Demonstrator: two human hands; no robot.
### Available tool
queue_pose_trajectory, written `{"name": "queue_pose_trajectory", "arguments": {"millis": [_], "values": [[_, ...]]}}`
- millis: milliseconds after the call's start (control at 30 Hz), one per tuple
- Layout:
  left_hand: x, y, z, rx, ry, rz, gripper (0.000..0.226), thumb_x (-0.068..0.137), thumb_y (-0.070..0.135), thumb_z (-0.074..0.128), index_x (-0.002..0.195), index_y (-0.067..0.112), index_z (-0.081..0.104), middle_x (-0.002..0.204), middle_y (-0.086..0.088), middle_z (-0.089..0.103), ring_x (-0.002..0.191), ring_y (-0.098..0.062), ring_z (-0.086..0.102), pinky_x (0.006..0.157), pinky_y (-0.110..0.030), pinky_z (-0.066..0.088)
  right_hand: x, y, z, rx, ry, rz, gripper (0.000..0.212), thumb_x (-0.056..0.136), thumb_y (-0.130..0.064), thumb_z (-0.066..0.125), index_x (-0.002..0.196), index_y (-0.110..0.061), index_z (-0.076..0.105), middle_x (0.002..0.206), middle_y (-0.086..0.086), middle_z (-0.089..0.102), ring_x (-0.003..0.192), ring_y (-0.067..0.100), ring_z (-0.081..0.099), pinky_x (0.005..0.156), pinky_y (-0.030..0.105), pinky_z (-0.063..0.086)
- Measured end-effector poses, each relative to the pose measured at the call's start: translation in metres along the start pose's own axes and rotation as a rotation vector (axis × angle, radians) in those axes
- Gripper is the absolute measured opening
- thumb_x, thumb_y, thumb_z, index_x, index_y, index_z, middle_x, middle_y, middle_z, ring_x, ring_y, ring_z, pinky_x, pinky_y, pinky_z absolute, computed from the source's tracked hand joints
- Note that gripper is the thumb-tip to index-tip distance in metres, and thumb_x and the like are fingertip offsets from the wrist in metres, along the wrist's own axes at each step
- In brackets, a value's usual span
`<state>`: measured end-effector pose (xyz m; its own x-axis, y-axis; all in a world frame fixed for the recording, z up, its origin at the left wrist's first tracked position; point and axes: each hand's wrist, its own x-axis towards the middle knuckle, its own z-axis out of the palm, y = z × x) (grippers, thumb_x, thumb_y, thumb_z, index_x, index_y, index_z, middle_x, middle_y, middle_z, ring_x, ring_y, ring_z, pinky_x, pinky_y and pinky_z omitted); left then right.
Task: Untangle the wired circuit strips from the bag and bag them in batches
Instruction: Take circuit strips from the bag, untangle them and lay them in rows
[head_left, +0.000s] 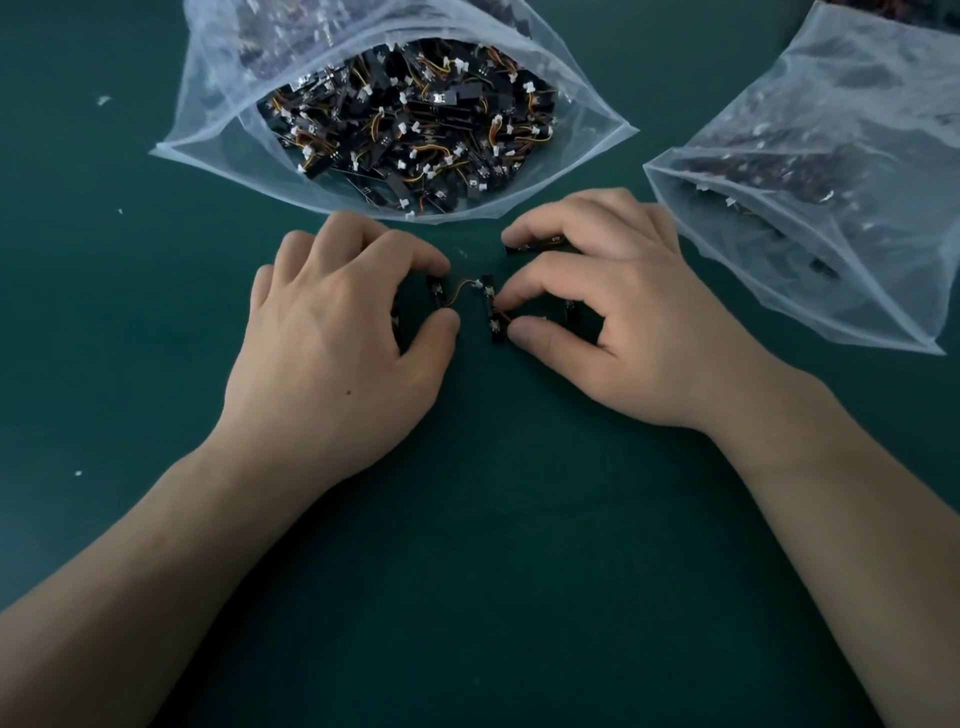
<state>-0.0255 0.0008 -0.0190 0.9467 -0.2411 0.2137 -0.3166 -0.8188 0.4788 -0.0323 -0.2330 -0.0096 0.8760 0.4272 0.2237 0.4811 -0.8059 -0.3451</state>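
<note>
Green mat (467, 545), wired strips (491, 312) spanning left grip (332, 332), right grip (639, 322)

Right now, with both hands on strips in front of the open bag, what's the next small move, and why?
Probably draw the hands gently apart to free the orange wire. It loops between the left strip, pinched by the left hand, and the right strip, pinched by the right hand, so they look not yet separated.

Single head-worn wide-angle view, facing forward and down, close over green table (156, 389).
</note>
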Motion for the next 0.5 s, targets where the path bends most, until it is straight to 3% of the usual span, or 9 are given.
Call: {"name": "queue_pose_trajectory", "arguments": {"millis": [133, 300, 500], "values": [[0.0003, 0.0001, -0.0002, 0.008, -0.001, -0.008, 0.040, 0.090, 0.053, 0.054, 0.125, 0.038, 0.065, 0.118, 0.018, 0.047, 0.113, -0.020, 0.044, 0.098, -0.032, 0.026, -0.0005, -0.0008, -0.0012, 0.029, -0.002, -0.034, 0.009, 0.095, -0.030, 0.068, 0.097, -0.026, 0.076, 0.134, -0.006, 0.060, 0.132, 0.018, 0.046, 0.108, 0.039, 0.029], [0.0008, 0.0007, -0.0003, 0.016, 0.002, -0.003, 0.040, 0.090, 0.053, 0.054, 0.125, 0.037, 0.065, 0.119, 0.016, 0.049, 0.112, -0.021, 0.044, 0.099, -0.033, 0.027, -0.0006, -0.0005, -0.0028, 0.054, -0.016, -0.076, 0.009, 0.096, -0.029, 0.070, 0.096, -0.026, 0.079, 0.137, -0.003, 0.060, 0.133, 0.020, 0.046, 0.109, 0.047, 0.032], [0.0012, 0.0006, -0.0005, 0.020, 0.003, -0.001, 0.040, 0.090, 0.053, 0.054, 0.125, 0.037, 0.065, 0.120, 0.013, 0.052, 0.111, -0.022, 0.045, 0.098, -0.033, 0.028, 0.0000, 0.0005, -0.0042, 0.098, -0.056, -0.097, 0.007, 0.096, -0.027, 0.071, 0.094, -0.027, 0.078, 0.139, -0.005, 0.059, 0.136, 0.017, 0.044, 0.111, 0.046, 0.030]]}}
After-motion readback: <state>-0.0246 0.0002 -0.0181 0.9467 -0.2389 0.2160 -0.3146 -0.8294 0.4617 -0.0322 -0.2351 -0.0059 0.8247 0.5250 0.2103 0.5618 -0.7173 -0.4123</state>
